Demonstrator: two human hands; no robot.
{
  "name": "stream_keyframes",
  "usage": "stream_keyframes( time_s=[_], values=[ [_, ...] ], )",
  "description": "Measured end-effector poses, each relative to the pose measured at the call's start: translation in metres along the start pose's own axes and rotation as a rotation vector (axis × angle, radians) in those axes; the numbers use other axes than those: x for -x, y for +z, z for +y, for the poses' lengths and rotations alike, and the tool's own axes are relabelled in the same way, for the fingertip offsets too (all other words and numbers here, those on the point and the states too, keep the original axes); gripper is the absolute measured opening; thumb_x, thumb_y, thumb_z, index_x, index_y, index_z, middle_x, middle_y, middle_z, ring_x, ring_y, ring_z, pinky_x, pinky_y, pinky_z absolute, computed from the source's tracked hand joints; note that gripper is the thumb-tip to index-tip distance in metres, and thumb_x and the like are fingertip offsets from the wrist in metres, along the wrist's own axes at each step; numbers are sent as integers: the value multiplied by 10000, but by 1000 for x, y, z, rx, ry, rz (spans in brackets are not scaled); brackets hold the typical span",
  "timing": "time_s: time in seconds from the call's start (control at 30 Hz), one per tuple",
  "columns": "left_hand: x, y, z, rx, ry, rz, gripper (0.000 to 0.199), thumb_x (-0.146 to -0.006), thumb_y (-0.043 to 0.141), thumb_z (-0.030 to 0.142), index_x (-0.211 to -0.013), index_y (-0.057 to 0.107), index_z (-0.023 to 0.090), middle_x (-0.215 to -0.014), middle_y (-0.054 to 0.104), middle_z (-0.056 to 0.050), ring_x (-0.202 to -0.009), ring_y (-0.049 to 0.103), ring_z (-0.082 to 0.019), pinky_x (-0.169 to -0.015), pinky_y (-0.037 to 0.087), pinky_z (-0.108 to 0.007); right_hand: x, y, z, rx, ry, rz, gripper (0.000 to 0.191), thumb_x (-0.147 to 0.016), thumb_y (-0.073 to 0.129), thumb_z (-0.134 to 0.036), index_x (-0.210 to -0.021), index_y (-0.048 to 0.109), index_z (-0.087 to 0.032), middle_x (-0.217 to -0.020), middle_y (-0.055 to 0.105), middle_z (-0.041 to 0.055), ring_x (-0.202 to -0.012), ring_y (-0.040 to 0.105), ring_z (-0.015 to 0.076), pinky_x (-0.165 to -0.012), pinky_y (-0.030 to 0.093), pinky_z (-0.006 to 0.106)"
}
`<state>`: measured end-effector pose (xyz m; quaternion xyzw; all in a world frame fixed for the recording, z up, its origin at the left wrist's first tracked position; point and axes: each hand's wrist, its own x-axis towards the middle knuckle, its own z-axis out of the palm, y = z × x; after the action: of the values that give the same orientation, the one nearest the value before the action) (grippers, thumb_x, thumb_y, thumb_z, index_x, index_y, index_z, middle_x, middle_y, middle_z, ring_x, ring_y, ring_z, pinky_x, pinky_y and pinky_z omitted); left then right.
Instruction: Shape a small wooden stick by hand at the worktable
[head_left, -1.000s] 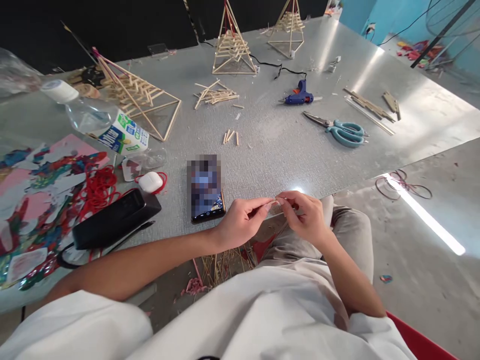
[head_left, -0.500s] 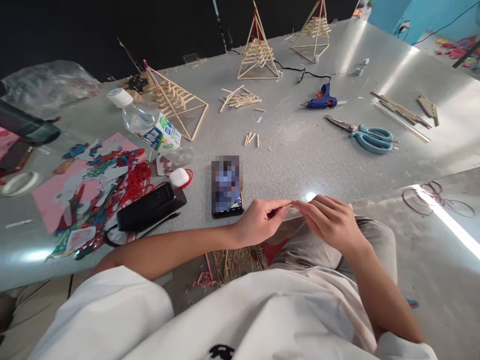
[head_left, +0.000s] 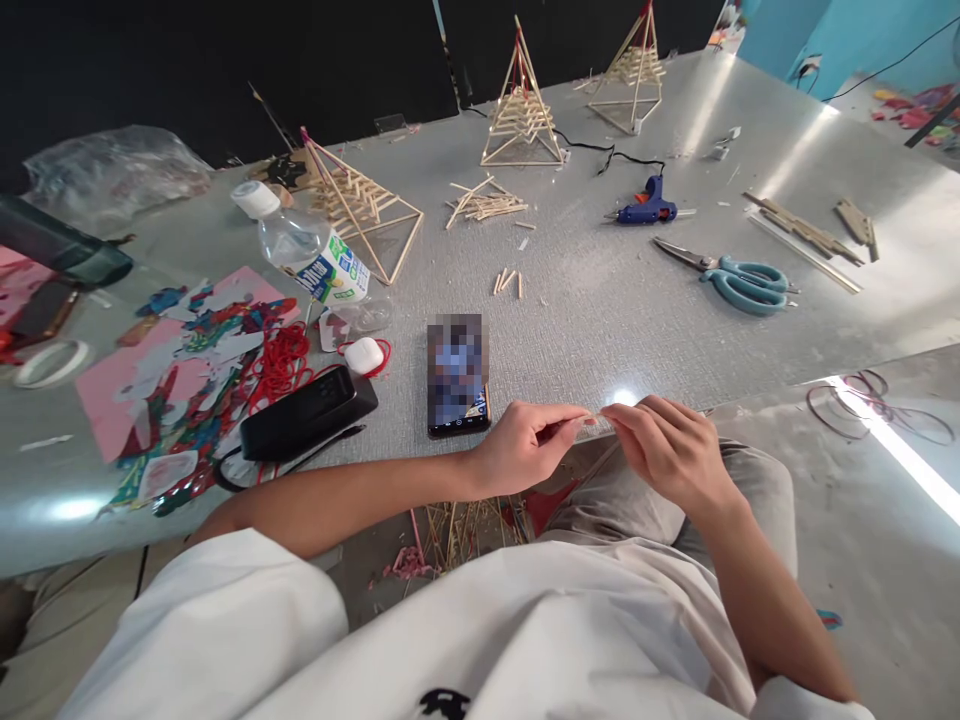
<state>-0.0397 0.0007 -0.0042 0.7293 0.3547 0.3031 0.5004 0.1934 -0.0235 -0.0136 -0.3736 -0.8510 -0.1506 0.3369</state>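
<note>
Head view: surface [head_left: 615, 320] — open room between middle and right, near edge by the wearer. Stick pyramids [head_left: 521, 118]: three, seemingly assembled. Left hand [head_left: 529, 450], right hand [head_left: 671, 450]: pinched narrow on a small pale piece [head_left: 592, 417] at that edge. Stick pile [head_left: 491, 206]: loose. Short sticks [head_left: 520, 287] — unjoined. Pale piece: form too small to tell.

Tabletop [head_left: 600, 340] looks metallic, rough-textured, shiny in patches; bottle [head_left: 324, 275], clear glossy plastic; stick pile [head_left: 495, 208], matt wood; shirt [head_left: 360, 640], matt cloth.
</note>
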Motion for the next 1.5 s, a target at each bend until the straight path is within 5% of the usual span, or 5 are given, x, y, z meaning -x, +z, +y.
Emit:
stream_keyframes(
  time_s=[0.17, 0.33, 0.53, 0.8, 1.5],
  values=[
    [1, -2, 3, 95, -108, -33, 361, -1051, 529, 387, -1060, 756, 107, -587, 406, 72, -517, 307, -88, -492, 236, -245, 25, 10, -33, -310, 106, 165, 153, -1008, 583, -90, -1115, 583, -199, -751, 701, 0, -591, 539, 130, -614, 439, 272],
    [1, -3, -2, 224, -135, -33, 374, -1076, 467, 469, -921, 625, 167, -621, 361, 72, -558, 324, -107, -531, 265, -258, 54, 69, -99, -348, 44, -632, 226, -1087, 470, -244, -887, 566, -201, -664, 662, 8, -591, 609, 158, -590, 373, 299],
    [2, -4, -4, 273, -130, -52, 384, -1102, 452, 472, -880, 566, 180, -639, 370, 73, -567, 304, -104, -560, 274, -273, 64, 91, -109, -275, 121, -821, 71, -1015, 637, -175, -1048, 679, -128, -861, 767, 110, -714, 693, 201, -610, 412, 308],
    [2, -3, -2, 231, -109, -33, 471, -1103, 446, 509, -747, 463, 201, -666, 377, 57, -593, 327, -104, -569, 307, -261, 12, 13, -55, -324, 312, 190, 368, -1018, 671, -125, -1381, 625, -164, -794, 748, -13, -562, 540, 90, -608, 447, 244],
    [3, -2, 0, -184, 38, -60, 421, -1099, 433, 401, -730, 465, 199, -586, 377, 69, -529, 340, -84, -536, 273, -254, -16, -8, -19, 0, -22, -146, 163, -1049, 532, -79, -1021, 670, -162, -670, 612, -16, -610, 495, 143, -586, 363, 298]
  ],
)
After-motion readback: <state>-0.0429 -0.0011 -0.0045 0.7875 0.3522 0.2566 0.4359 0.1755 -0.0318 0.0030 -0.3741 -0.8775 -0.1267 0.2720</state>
